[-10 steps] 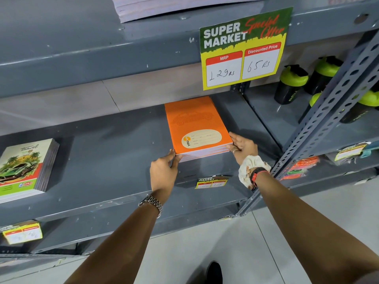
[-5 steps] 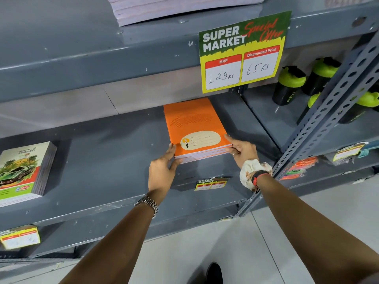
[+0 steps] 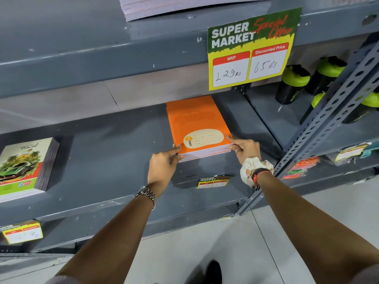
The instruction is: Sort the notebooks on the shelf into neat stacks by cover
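Observation:
A stack of orange notebooks (image 3: 196,119) with an oval name label lies on the grey shelf (image 3: 106,156), right of middle. My left hand (image 3: 163,162) presses its fingers against the stack's front left corner. My right hand (image 3: 245,147) grips the front right corner, fingers against the stack's edge. At the far left of the same shelf sits a second stack of notebooks (image 3: 22,167) with a green car cover, untouched.
A pale stack of notebooks (image 3: 184,6) overhangs the shelf above. A yellow-green price sign (image 3: 251,52) hangs over the orange stack. Black bottles with green lids (image 3: 295,83) stand beyond the perforated upright (image 3: 332,111) at the right. Small price tags line the shelf edge.
Both hands stay on the orange stack's front corners and have nudged it slightly; the left fingers have closed in against the corner. The view has shifted a little.

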Demonstrator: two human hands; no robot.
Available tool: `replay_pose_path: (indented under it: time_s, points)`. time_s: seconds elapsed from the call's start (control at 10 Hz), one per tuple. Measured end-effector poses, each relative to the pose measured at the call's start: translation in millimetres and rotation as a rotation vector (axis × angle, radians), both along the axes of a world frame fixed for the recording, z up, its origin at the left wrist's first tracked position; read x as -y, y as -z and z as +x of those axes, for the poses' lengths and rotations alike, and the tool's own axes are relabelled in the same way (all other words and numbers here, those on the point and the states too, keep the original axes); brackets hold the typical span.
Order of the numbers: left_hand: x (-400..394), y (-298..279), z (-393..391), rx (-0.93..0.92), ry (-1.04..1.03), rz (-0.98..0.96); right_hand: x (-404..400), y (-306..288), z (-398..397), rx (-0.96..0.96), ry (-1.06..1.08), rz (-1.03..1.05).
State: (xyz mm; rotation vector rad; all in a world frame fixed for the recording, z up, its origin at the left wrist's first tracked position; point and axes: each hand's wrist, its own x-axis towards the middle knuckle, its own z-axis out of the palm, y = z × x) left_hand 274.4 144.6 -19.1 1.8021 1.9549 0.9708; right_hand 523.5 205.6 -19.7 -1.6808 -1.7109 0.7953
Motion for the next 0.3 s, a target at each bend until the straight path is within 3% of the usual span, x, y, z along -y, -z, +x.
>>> replay_pose_path:
  time_s: [0.2, 0.3]
  points:
    - [10, -15, -5, -0.042, 0.054, -0.101, 14, -7, -11, 0.0, 0.005, -0.039]
    - [28, -23, -16, -0.054, 0.07, -0.049, 31, -11, -21, 0.102, 0.008, 0.06]
